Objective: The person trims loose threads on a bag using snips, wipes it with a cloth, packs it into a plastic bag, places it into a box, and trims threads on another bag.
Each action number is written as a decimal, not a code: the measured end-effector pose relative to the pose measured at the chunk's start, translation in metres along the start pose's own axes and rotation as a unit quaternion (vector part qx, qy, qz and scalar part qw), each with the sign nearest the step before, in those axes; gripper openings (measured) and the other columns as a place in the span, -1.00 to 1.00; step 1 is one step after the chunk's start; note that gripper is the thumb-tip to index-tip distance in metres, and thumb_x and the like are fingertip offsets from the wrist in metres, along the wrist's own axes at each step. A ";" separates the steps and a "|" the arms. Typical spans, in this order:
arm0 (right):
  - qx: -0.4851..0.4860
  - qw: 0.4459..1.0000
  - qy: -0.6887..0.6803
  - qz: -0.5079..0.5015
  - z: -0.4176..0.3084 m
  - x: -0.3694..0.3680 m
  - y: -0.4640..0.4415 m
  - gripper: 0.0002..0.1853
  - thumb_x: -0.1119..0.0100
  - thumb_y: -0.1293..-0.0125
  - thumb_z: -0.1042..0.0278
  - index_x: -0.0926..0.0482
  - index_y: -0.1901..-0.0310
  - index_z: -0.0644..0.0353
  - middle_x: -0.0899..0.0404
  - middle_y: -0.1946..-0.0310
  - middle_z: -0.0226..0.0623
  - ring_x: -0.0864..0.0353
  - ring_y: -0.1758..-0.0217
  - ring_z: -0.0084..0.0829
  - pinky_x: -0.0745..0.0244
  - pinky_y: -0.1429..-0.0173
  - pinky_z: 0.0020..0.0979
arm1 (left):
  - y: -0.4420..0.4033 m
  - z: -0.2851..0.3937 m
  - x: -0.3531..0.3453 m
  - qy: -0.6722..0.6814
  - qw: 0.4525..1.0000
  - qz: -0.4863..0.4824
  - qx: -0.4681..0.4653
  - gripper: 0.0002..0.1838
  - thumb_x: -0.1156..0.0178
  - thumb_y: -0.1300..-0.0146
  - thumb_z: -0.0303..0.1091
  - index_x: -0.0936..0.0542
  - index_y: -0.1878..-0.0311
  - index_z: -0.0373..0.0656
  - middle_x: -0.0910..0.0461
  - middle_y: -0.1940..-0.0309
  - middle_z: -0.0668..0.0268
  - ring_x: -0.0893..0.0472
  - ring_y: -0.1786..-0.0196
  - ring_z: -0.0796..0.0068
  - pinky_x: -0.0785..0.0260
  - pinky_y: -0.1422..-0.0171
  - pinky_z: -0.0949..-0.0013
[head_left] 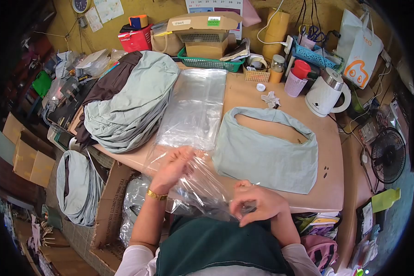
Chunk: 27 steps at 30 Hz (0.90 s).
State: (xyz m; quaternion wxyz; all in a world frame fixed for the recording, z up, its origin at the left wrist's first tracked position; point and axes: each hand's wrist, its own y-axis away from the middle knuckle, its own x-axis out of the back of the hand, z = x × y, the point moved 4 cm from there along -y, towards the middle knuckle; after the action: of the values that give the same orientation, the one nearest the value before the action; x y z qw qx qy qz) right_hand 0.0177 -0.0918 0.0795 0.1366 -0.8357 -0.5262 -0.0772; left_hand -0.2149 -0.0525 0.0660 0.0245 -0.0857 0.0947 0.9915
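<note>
A clear plastic bag [202, 184] stretches between my two hands at the table's front edge, creased and shiny. My left hand [175, 166] is closed on its upper left part, fingers pinched together. At its lower right end, my right hand [258, 202] curls thumb and fingers around the plastic. Just beyond my hands lies a stack of flat clear plastic bags [193, 106]. To the right, a pale green cloth shoulder bag [267, 161] rests flat with its strap loop spread. A thick pile of pale green cloth bags [131, 99] sits at the left, over dark brown cloth [110, 76].
A white kettle [324, 94], a pink cup [296, 84] and a jar [276, 69] stand at the back right. Cardboard boxes [200, 34] fill a green basket [210, 64] behind. An open carton [112, 207] stands below left; a black fan [388, 154] is at the right.
</note>
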 end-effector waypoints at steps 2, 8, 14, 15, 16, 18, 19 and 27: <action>-0.084 0.995 0.059 -0.015 0.010 -0.006 -0.002 -0.79 -0.48 -0.07 0.14 -0.66 0.39 0.03 -0.67 0.31 -0.52 -0.47 0.00 -0.49 0.04 -0.37 -0.16 | -0.008 0.005 0.013 0.052 0.997 -0.041 -0.046 -0.65 -0.08 -0.47 -0.09 -0.49 0.41 -0.10 -0.36 0.61 0.56 -0.23 0.61 0.72 -0.13 0.50 0.55; 0.085 0.995 0.045 -0.005 0.003 -0.004 0.006 -0.76 -0.46 -0.10 0.09 -0.68 0.37 0.05 -0.71 0.15 -0.43 -0.43 -0.23 -0.37 0.35 -0.47 0.17 | -0.017 0.040 0.033 0.088 0.984 0.031 -0.149 -0.58 -0.08 -0.46 -0.02 -0.51 0.45 -0.12 -0.38 0.67 0.51 -0.36 0.63 0.74 -0.24 0.52 0.56; 0.113 0.980 -0.092 -0.136 0.008 0.002 0.047 -0.81 -0.48 -0.09 0.16 -0.72 0.32 0.02 -0.71 0.14 -0.43 -0.46 -0.17 -0.31 0.42 -0.46 0.22 | -0.033 0.052 0.080 0.276 0.943 0.071 -0.169 -0.54 0.01 -0.50 0.00 -0.42 0.52 -0.04 -0.25 0.70 0.54 -0.23 0.66 0.72 -0.10 0.56 0.53; 0.020 0.986 -0.141 -0.088 0.013 0.005 0.052 -0.81 -0.48 -0.08 0.18 -0.72 0.31 0.01 -0.72 0.15 -0.44 -0.49 -0.12 -0.33 0.41 -0.46 0.19 | -0.030 0.053 0.079 0.276 0.943 0.072 -0.170 -0.54 0.01 -0.50 0.00 -0.42 0.52 -0.04 -0.25 0.70 0.54 -0.23 0.66 0.72 -0.10 0.56 0.53; 0.005 0.995 0.045 -0.087 0.007 0.013 0.055 -0.80 -0.50 -0.06 0.18 -0.70 0.35 0.03 -0.70 0.26 -0.49 -0.53 0.01 -0.36 0.24 -0.47 0.11 | -0.026 0.055 0.076 0.263 0.947 0.097 -0.156 -0.54 0.04 -0.51 0.00 -0.38 0.53 -0.02 -0.23 0.69 0.53 -0.20 0.65 0.71 -0.07 0.56 0.51; 0.019 0.993 0.047 -0.103 0.009 0.025 0.065 -0.83 -0.49 -0.08 0.20 -0.68 0.39 0.03 -0.68 0.30 -0.49 -0.53 0.04 -0.38 0.18 -0.47 0.10 | -0.016 0.046 0.068 0.216 0.963 0.067 -0.145 -0.59 -0.03 -0.48 -0.03 -0.45 0.44 -0.09 -0.28 0.66 0.48 -0.26 0.62 0.67 -0.10 0.51 0.54; 0.032 0.991 0.050 -0.124 0.010 0.031 0.074 -0.84 -0.47 -0.10 0.22 -0.67 0.43 0.03 -0.66 0.35 -0.49 -0.54 0.07 -0.40 0.12 -0.47 0.08 | -0.015 0.046 0.072 0.217 0.963 0.067 -0.145 -0.59 -0.03 -0.48 -0.03 -0.45 0.44 -0.09 -0.28 0.66 0.48 -0.26 0.62 0.67 -0.10 0.51 0.54; 0.189 0.872 -0.290 0.345 0.001 0.055 0.125 -0.79 -0.38 -0.18 0.33 -0.57 0.54 0.11 -0.47 0.71 -0.41 -0.53 0.45 -0.36 -0.51 0.02 -0.06 | 0.014 0.048 0.047 -0.205 0.942 -0.262 -0.035 -0.82 -0.28 -0.27 -0.34 -0.66 0.26 -0.29 -0.63 0.36 0.25 -0.59 0.33 0.52 -0.43 0.22 0.40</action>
State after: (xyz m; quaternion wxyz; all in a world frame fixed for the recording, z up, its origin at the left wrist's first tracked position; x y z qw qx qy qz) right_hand 0.1540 -0.0951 0.0755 0.1513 -0.9070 -0.2250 0.3221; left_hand -0.2701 -0.0557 0.1063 0.2991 0.0965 0.0268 0.9490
